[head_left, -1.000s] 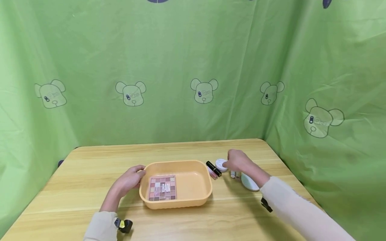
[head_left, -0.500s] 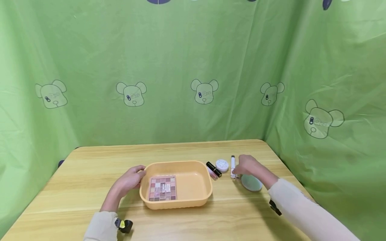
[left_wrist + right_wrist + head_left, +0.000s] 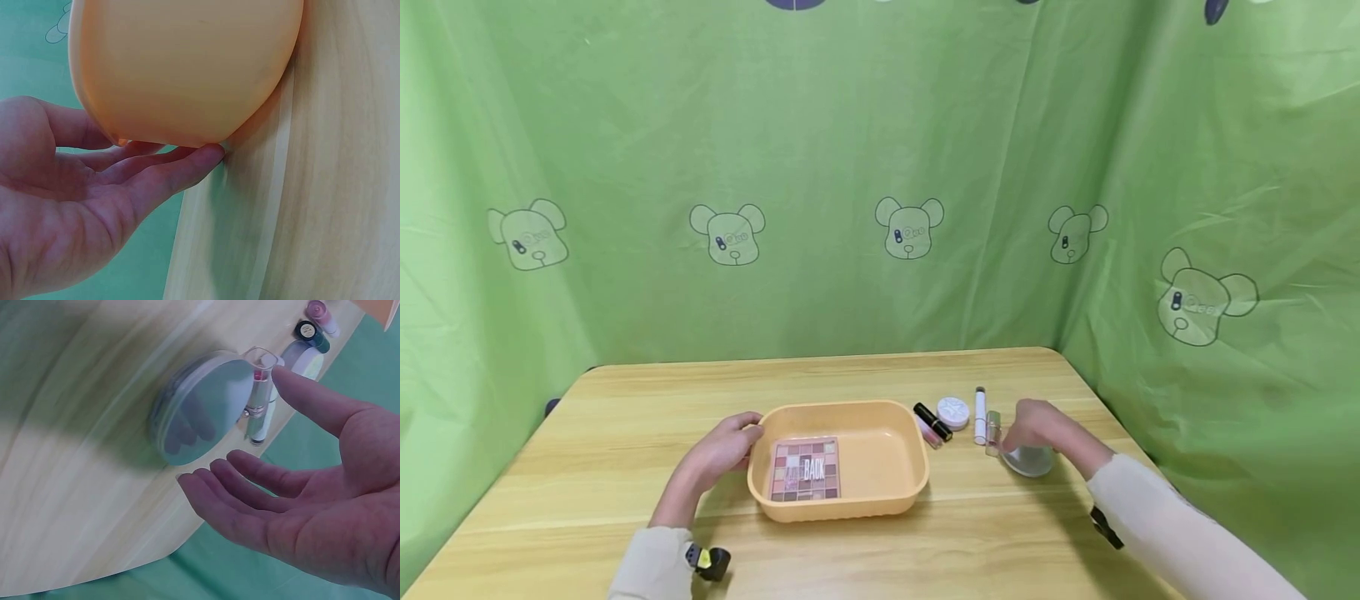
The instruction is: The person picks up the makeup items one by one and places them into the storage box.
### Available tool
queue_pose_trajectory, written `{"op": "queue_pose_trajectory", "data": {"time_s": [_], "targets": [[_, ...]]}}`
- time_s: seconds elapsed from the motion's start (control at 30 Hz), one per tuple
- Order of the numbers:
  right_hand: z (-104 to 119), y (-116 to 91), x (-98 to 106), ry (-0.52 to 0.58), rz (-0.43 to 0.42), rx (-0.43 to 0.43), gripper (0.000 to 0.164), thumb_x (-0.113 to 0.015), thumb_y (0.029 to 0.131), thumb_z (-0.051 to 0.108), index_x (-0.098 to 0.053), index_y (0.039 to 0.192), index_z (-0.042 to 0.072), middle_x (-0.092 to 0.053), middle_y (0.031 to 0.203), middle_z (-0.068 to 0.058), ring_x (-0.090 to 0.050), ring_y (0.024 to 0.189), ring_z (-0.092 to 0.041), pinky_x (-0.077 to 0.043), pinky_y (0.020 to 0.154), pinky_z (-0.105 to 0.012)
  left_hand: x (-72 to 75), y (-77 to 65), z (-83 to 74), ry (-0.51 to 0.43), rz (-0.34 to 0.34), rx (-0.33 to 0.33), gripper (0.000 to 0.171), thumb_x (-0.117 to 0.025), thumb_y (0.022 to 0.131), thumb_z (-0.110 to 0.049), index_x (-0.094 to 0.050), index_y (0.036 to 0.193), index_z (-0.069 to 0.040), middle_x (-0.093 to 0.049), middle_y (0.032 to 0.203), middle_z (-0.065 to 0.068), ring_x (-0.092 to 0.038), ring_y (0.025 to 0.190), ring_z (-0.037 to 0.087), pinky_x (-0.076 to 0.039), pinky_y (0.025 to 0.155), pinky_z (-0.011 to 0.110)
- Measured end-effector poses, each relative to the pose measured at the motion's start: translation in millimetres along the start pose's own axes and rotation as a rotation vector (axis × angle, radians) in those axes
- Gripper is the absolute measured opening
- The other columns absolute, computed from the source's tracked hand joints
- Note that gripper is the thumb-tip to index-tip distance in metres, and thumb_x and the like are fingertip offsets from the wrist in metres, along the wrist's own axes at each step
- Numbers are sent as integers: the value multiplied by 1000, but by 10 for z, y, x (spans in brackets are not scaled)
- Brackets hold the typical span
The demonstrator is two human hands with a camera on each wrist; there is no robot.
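Observation:
My left hand grips the left end of an orange plastic basin, thumb at the rim and fingers against the outer wall. In the basin lies a pink eyeshadow palette. My right hand hovers at a round mirror on the table; in the right wrist view its fingers are spread, apart from the mirror, and reflected in it. Just left of the mirror are a clear-capped lipstick tube and a slim white tube.
A round white compact, a black tube and a pink lip gloss tube lie right of the basin. Green curtains hang behind and beside the wooden table.
My right hand has moved right and nearer, from by the white compact, past the slim tubes, to over the mirror. My left hand and the basin have stayed put.

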State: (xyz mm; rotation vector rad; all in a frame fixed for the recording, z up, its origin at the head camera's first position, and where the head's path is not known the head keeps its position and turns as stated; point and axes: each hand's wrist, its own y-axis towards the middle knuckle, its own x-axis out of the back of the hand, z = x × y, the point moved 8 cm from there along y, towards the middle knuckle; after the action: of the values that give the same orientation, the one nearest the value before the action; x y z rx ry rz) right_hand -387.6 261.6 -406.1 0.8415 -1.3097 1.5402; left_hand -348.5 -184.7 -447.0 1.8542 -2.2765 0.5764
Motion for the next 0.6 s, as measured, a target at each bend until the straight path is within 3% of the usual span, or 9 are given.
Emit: {"op": "queue_pose_trajectory", "data": {"time_s": [0.6], "targets": [[-148,53,-141,47,56,-80,71,-80,83,27,-46,124,-19,-58,105,-27,-62,98,-41,-60,78,-54,10,14,2,6,0,-3,48,-37,108,-18,-40,147,9,-58,136,27,-60,123,35,-55,98,48]]}}
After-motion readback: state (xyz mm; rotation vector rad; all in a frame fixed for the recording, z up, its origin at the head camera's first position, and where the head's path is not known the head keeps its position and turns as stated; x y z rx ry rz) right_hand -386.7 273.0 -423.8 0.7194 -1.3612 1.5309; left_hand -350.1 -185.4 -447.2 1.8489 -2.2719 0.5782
